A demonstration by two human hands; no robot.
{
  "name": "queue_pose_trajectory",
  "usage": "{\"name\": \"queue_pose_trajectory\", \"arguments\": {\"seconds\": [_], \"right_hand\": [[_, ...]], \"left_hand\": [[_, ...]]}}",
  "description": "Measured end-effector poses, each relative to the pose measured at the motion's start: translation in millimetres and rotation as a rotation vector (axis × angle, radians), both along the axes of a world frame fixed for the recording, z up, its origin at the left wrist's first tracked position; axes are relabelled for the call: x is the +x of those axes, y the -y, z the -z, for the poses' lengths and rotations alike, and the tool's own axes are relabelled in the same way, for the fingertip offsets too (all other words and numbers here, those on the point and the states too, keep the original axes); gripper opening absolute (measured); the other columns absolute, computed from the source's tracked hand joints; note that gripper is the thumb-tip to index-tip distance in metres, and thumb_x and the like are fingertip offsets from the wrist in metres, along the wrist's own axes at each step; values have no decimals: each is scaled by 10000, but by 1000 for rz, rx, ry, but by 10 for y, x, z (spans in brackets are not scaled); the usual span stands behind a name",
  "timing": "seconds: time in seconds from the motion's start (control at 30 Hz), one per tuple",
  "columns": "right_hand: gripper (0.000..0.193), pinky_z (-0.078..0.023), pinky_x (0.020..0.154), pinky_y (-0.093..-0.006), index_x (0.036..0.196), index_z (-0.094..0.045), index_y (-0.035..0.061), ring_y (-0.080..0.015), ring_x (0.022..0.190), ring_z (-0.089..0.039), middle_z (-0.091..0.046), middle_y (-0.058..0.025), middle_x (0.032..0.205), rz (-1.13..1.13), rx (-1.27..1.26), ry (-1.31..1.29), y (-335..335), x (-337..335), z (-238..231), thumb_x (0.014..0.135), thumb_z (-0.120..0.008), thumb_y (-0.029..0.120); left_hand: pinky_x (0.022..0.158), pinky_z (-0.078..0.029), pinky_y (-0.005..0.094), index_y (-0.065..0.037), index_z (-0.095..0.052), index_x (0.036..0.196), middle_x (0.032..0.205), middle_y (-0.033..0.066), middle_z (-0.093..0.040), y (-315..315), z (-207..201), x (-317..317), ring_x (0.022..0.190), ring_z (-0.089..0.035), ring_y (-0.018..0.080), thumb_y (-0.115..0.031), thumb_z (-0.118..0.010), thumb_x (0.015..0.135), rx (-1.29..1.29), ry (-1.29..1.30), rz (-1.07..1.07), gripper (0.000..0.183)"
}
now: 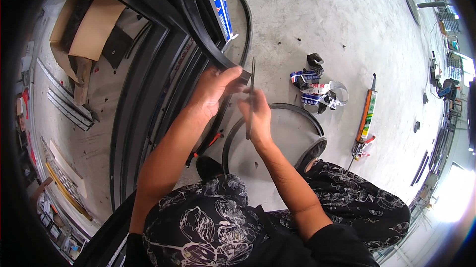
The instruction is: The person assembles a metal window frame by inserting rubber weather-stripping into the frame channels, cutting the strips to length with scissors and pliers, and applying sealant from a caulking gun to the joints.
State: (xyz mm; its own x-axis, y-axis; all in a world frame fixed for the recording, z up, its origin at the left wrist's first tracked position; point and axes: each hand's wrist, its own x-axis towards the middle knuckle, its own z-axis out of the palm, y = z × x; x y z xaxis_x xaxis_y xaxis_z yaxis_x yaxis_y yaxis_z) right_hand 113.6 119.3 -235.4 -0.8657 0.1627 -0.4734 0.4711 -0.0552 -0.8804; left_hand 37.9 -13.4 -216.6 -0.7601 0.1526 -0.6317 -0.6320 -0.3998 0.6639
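My left hand (212, 91) is closed round a long black rubber strip (206, 41) near its cut end, with the thumb laid along the top. The strip comes down from the upper left, over black frame profiles (136, 83). Close beside that end, my right hand (259, 118) grips a thin, dark, blade-like tool (252, 101), held roughly upright. Its blade stands right by the strip's end; whether they touch I cannot tell. Motion blurs the right fingers and the tool, so its exact kind does not show.
On the floor between my feet curves a black strip (227, 143); another (246, 14) lies farther off. Crumpled printed film (315, 88) and an orange caulking gun (366, 116) lie to the right. An open cardboard box (96, 29) is at left. Beside the profiles lies a red-handled item (214, 139).
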Motion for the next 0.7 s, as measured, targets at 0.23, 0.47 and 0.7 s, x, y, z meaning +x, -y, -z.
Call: {"name": "queue_pose_trajectory", "arguments": {"seconds": [0.23, 0.47, 0.7], "right_hand": [[503, -501, 754, -403, 1229, -569, 11, -276, 812, -617, -636, -131, 881, -177, 569, -56, -256, -89, 194, 777, -715, 173], [251, -504, 717, -453, 950, -621, 19, -383, 812, -631, -659, -192, 863, -589, 1072, -142, -413, -209, -66, 835, -681, 234], [318, -508, 719, -429, 1069, -650, 33, -339, 798, -644, -660, -169, 916, -504, 813, -467, -108, -674, -189, 822, -714, 224]], "left_hand": [[638, -513, 322, 19, -652, 1055, 783, 96, -679, 389, 621, -30, 666, -649, 193, -132, -726, 853, -735, -420, -53, 263], [740, -542, 313, 28, -635, 1152, 1018, 138, -645, 691, 720, -272, 868, -685, 188, -143, -742, 864, -1180, -601, 20, 352], [788, -496, 423, 0, -658, 1044, 976, 183, -654, 446, 811, -377, 895, -629, 375, -158, -732, 817, -1106, -894, -97, 286]]}}
